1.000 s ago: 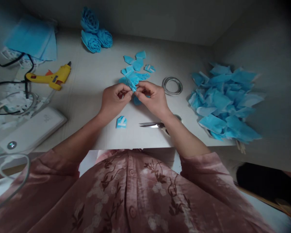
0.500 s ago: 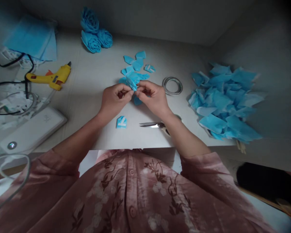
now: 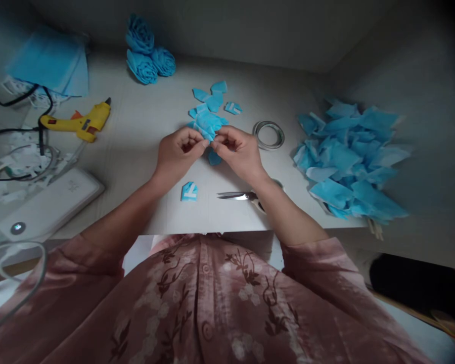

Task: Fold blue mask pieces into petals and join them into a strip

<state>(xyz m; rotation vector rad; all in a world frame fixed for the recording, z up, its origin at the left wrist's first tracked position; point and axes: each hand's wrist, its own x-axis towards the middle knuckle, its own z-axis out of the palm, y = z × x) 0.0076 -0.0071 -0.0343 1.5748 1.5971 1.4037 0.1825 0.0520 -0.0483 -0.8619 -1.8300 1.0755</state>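
Between my two hands is a small blue fabric flower [image 3: 208, 124], its layered petals facing up and away from me. My left hand [image 3: 181, 154] pinches its near lower edge from the left with thumb and forefinger. From the right, my right hand [image 3: 239, 151] grips the same edge, fingertips almost meeting the left ones. Loose blue petal pieces [image 3: 214, 101] lie just beyond the flower, and another petal [image 3: 214, 157] shows beneath the hands. A folded blue piece with white strips [image 3: 189, 192] rests nearer to me; a similar folded piece [image 3: 233, 107] is farther back.
Scissors [image 3: 237, 195] lie partly under my right forearm, near a tape roll [image 3: 268, 135]. A heap of blue petals [image 3: 349, 162] is at right. Finished blue roses [image 3: 142, 65] stand at the back. A yellow glue gun [image 3: 93, 121], white power bank [image 3: 53, 202] and blue masks [image 3: 49, 60] sit left.
The flower has tipped in my fingers, so its petals now look broader and more spread. Both hands keep their pinch in nearly the same place.
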